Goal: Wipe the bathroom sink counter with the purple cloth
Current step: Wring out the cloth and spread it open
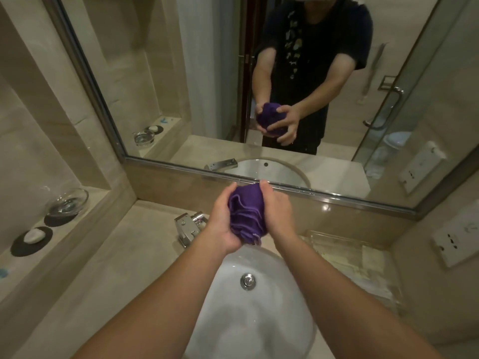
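Hands, left hand (223, 224) and right hand (276, 216), are clenching the bunched purple cloth (247, 213) at frame centre, above the white oval sink basin (259, 320), seemingly wringing it.

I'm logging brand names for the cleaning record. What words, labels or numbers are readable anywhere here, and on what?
None can be read.
Wall socket plate: faint marks, too blurred to read.
Shirt in the mirror: small printed shapes, not legible as text.
Purple cloth, faucet: no lettering visible.

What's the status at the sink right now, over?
Left hand and right hand both grip purple cloth, bunched above basin. Counter not yet touched. Faucet beside left hand.
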`<state>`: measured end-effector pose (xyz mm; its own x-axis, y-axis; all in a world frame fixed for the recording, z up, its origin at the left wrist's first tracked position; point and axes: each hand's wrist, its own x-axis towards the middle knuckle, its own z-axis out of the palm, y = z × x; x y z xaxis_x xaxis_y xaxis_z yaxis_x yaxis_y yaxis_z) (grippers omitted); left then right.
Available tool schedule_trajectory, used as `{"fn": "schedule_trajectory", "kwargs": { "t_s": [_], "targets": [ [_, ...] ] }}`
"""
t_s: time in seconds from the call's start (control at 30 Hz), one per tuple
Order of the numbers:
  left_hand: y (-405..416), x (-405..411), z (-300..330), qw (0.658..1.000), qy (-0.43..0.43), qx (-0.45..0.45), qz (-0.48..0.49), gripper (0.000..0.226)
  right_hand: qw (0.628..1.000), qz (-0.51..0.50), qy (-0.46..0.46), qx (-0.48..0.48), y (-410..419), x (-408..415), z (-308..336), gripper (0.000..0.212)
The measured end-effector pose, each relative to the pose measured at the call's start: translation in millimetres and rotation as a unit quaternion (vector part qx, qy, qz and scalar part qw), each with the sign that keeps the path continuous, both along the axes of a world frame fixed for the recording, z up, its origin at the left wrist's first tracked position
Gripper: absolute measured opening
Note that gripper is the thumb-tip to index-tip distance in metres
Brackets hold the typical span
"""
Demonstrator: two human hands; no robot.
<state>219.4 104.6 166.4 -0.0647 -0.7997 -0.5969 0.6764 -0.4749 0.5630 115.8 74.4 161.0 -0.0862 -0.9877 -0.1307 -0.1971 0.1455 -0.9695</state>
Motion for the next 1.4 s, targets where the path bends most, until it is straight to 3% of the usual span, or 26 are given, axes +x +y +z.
{"fn": "schedule_trajectory", "kwargs": {
  "t_s": [0.07,0.1,0.23,0.3,0.37,0.53,0.83,0.97,1.13,1.33,1.4],
  "targets": [
    [-5,2,5,0.996,-0.086,-0.035,-0.004,0.031,0.999,0.037,-0.023,-0.017,-2,-4,12,0.033],
    [-8,1,9,0.989,-0.138,-0.059,0.003,0.024,0.998,0.049,-0.034,-0.006,-2,-4,17,0.036],
    [-14,-15,27,0.966,-0.225,-0.128,0.001,0.03,0.987,0.005,0.146,-0.069,1,5,28,0.079],
    [-15,-20,34,0.95,-0.286,-0.123,-0.003,0.042,0.977,0.002,0.214,-0.016,0,0,31,0.094],
    [-17,-21,35,0.942,-0.32,-0.097,-0.016,0.048,0.966,0.012,0.256,0.039,0,-4,31,0.092],
    [-25,-20,34,0.952,-0.299,-0.058,-0.003,0.024,0.959,0.028,0.28,-0.026,0,1,40,0.052],
    [-27,-24,34,0.966,-0.249,-0.061,-0.028,0.032,0.929,0.082,0.345,-0.103,-6,-7,44,0.047],
    [-33,-25,40,0.948,-0.311,-0.066,-0.022,0.028,0.943,0.058,0.313,-0.092,-6,-11,43,0.048],
    [-43,-25,48,0.873,-0.454,-0.16,-0.081,0.028,0.973,-0.002,0.229,-0.038,-2,-20,51,0.043],
    [-33,-41,49,0.803,-0.539,-0.223,-0.122,0.036,0.988,-0.117,0.1,0.0,13,-50,59,0.017],
    [-27,-53,49,0.787,-0.555,-0.247,-0.11,0.031,0.987,-0.152,0.037,0.04,19,-64,62,0.018]
  ]
}}
